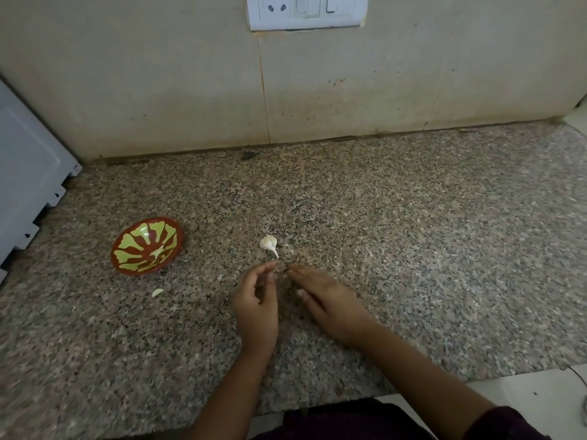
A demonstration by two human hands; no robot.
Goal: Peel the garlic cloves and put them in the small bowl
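Note:
A white garlic piece with a thin stem (269, 244) lies on the speckled granite counter (413, 233), just beyond both hands. My left hand (257, 309) hovers below it with fingers loosely curved and holds nothing. My right hand (327, 300) lies flat beside it, fingers straight and pointing toward the garlic, also holding nothing. The small red bowl with a yellow-green pattern (127, 249) stands to the left, a pale clove (158, 251) inside it. A single loose clove (157, 292) lies on the counter below the bowl.
A white appliance (28, 185) stands at the left edge of the counter. The tiled wall (190, 90) with a switch plate (306, 11) rises behind. The counter's front edge runs near my body.

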